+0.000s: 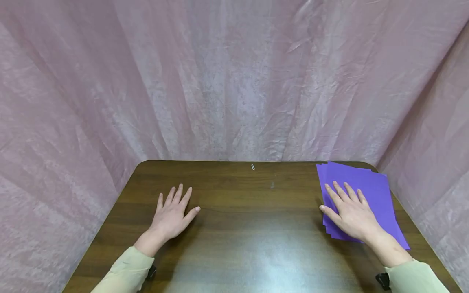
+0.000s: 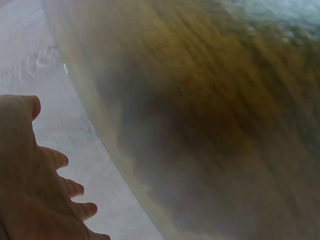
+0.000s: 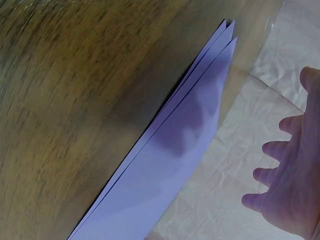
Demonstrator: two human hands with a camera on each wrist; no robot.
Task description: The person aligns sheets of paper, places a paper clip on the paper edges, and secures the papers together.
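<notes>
My left hand [image 1: 171,217] is held over the left part of the wooden table [image 1: 234,211], palm down with fingers spread and nothing in it. In the left wrist view that hand [image 2: 35,175] shows at the lower left, its shadow falling on the wood. On the right, my right hand [image 1: 351,215] hovers with spread fingers above a loose stack of purple paper sheets [image 1: 377,195]. The right wrist view shows a gap between that hand [image 3: 295,170] and the paper [image 3: 165,165], whose sheets are slightly fanned at the corner.
A small paper clip [image 1: 253,167] lies near the table's far edge, around the middle. Pink crushed-velvet curtains [image 1: 227,81] hang behind the table and along its sides. Light glares off the tabletop's near middle.
</notes>
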